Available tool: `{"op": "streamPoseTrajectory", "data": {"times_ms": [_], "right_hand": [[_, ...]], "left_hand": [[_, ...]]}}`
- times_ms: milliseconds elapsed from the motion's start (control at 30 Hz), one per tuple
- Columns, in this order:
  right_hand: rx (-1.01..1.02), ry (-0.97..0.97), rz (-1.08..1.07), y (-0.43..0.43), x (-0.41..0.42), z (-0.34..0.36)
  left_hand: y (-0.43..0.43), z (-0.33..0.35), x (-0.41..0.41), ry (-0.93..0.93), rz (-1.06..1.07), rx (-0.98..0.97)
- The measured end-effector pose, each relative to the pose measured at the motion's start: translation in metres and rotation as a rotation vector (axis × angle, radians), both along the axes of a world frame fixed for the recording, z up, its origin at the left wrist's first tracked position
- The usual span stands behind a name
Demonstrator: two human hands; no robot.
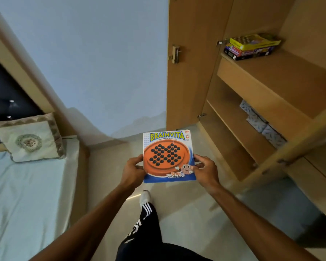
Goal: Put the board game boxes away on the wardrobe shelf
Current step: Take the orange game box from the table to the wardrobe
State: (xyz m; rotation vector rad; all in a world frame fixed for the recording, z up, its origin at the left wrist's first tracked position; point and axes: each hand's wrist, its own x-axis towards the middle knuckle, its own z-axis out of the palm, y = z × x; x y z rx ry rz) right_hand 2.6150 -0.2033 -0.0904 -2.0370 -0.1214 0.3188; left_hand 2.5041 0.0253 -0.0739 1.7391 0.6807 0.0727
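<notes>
Head view: we hold box [167,157] face up between both hands. Left hand [133,169] grips left edge and right hand [205,171] grips right edge, thumbs on top. Box looks near square, no clear long axis. Shelf [290,72] with stack of games [252,47] lies above and to right of hands, well apart, right hand nearer. We judge next move: lift box up-right, lay it on stack or beside.
</notes>
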Motion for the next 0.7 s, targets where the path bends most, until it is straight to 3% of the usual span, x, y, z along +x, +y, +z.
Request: {"op": "streamPoseTrajectory", "data": {"times_ms": [333,467,533,567,700], "right_hand": [[0.042,0.023,-0.296,0.051,0.246,0.012],[0.093,0.023,-0.424,0.043,0.333,0.02],[0.089,0.014,-0.416,0.045,0.344,0.029],[0.103,-0.011,-0.519,0.021,0.408,0.024],[0.089,-0.08,-0.544,-0.012,0.494,0.04]], "left_hand": [[0.065,0.025,0.311,-0.005,-0.257,0.061],[0.056,0.032,0.424,-0.015,-0.342,0.06],[0.051,0.045,0.436,-0.044,-0.343,0.015],[0.028,0.043,0.516,-0.074,-0.435,-0.012],[-0.004,0.053,0.62,-0.106,-0.502,-0.029]]}}
